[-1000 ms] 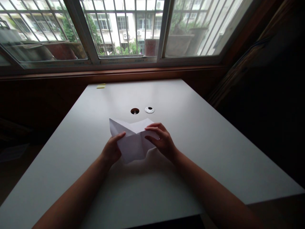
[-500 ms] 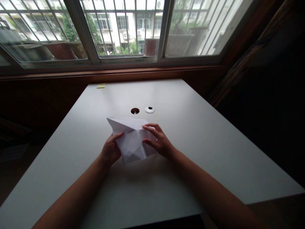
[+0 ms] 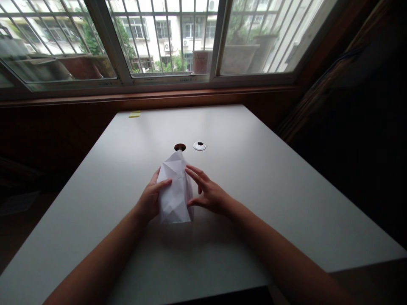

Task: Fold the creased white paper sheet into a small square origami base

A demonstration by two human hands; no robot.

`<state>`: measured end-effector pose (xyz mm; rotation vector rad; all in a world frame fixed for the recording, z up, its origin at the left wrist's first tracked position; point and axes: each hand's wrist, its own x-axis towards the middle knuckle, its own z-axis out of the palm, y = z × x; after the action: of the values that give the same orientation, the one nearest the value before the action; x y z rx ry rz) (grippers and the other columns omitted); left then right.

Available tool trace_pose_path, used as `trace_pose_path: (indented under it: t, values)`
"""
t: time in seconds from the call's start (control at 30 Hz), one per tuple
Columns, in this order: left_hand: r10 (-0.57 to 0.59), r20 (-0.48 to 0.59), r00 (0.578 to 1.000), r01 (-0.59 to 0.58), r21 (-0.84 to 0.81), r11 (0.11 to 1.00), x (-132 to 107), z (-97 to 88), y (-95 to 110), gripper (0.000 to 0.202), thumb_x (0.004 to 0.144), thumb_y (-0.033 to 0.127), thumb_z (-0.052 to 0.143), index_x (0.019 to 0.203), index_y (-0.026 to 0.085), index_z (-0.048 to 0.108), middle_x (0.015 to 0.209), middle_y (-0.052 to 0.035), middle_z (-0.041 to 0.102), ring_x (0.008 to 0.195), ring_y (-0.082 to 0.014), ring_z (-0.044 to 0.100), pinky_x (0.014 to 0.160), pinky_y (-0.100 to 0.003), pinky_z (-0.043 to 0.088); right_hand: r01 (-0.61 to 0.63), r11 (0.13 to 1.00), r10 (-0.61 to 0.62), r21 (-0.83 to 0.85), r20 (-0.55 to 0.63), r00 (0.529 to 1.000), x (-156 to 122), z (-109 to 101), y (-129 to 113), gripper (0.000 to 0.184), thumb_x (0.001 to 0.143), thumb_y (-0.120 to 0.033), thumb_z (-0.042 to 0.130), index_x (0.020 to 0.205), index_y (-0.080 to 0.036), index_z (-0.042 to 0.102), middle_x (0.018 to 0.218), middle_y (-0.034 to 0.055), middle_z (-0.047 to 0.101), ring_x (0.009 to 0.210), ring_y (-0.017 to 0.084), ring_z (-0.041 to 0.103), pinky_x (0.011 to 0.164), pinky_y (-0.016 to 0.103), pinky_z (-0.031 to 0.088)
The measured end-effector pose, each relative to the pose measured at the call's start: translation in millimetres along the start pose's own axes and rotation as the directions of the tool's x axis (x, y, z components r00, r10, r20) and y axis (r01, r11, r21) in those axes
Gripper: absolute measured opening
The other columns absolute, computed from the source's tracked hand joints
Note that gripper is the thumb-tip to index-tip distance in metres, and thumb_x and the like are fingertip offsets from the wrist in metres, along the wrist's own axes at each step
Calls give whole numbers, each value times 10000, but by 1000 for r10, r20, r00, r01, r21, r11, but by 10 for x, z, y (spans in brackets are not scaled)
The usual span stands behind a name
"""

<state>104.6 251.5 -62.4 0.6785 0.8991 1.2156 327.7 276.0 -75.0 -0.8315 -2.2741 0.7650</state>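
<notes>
A creased white sheet of folded paper [image 3: 173, 190] stands as a narrow pointed shape in the middle of the white table [image 3: 254, 182]. My left hand [image 3: 151, 199] grips its left side, thumb across the front. My right hand [image 3: 205, 192] is beside the paper's right edge with the fingers stretched out and spread, the fingertips and thumb touching the paper. Both forearms reach in from the near edge.
Just beyond the paper's tip are a round cable hole [image 3: 179, 147] and a loose white ring cap [image 3: 199, 146]. A small yellow note [image 3: 135, 114] lies at the far left corner. A wooden sill and barred window stand behind; dark furniture is to the right.
The paper went from a wide, spread shape to a narrow upright one, its sides brought together. My right hand let go of its grip and opened its fingers; my left hand kept hold.
</notes>
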Motion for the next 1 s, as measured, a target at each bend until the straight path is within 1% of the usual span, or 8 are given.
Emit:
trace_pose_path:
  t: [0.13, 0.2, 0.37, 0.5, 0.63, 0.8, 0.9, 1.0]
  values:
    - [12, -66, 998, -6, 97, 995, 7, 29, -36, 1146, 741, 217, 791, 1513, 426, -30, 1270, -113, 606, 878, -238, 705, 747, -398, 590, 10, 994, -14, -109, -34, 999, -8, 32, 37, 1051, 704, -697, 674, 1543, -360, 137, 1613, 76, 189, 1399, 358, 304, 1108, 573, 339]
    - [72, -18, 997, -69, 117, 991, 23, 43, -67, 1156, 742, 232, 795, 1496, 478, -47, 1325, -101, 562, 967, -248, 691, 803, -423, 581, 20, 994, -25, -105, -49, 998, -15, 47, 58, 1089, 689, -714, 671, 1549, -340, 117, 1616, 88, 177, 1437, 357, 240, 1148, 577, 264]
    - [218, 18, 976, -210, 350, 913, 87, -16, -152, 832, 774, 402, 756, 1474, 393, 307, 1520, -114, 327, 1268, -333, 525, 1013, -514, 471, 53, 999, -53, 0, -31, 998, -27, 75, 96, 1177, 661, -678, 727, 1555, -318, 52, 1629, 107, 108, 1488, 328, 141, 1181, 535, 228]
    - [326, 134, 936, -317, 723, 614, 91, -110, -171, 582, 852, 545, 610, 1366, 288, 519, 1614, -84, 71, 1478, -347, 170, 1180, -512, 235, 69, 996, -67, 48, -31, 997, -29, 73, 90, 1193, 655, -639, 759, 1553, -322, 42, 1635, 97, 75, 1500, 307, 107, 1197, 510, 208]
    - [297, 321, 899, -427, 792, 437, 81, -161, -158, 808, 819, 663, 564, 1494, 284, 332, 1628, -110, -3, 1498, -345, 6, 1184, -561, 153, 63, 995, -62, 71, -24, 998, -24, 64, 86, 1192, 655, -626, 767, 1553, -322, 45, 1637, 93, 55, 1503, 303, 91, 1201, 505, 199]
    - [211, 522, 826, -563, 764, 316, 106, -242, -90, 1106, 664, 743, 641, 1550, 293, 154, 1630, -138, 43, 1492, -372, 29, 1188, -569, 110, 63, 994, -63, 93, 7, 998, -19, 48, 106, 1191, 653, -637, 761, 1554, -318, 50, 1638, 96, 49, 1502, 315, 80, 1202, 518, 181]
    - [161, 531, 832, -554, 777, 299, 110, -283, -29, 1148, 649, 717, 675, 1555, 295, 111, 1632, -138, 27, 1487, -390, -25, 1178, -602, 83, 68, 993, -70, 91, 16, 997, -22, 37, 98, 1222, 638, -640, 768, 1555, -312, 31, 1637, 103, 40, 1503, 314, 78, 1202, 511, 184]
    - [125, 528, 840, -534, 765, 359, 87, -272, 18, 1169, 641, 634, 751, 1555, 307, 99, 1634, -123, 36, 1488, -385, -24, 1180, -603, 77, 76, 995, -78, 70, 35, 996, -22, 41, 70, 1235, 640, -625, 776, 1554, -311, 8, 1637, 105, 34, 1504, 311, 69, 1201, 505, 194]
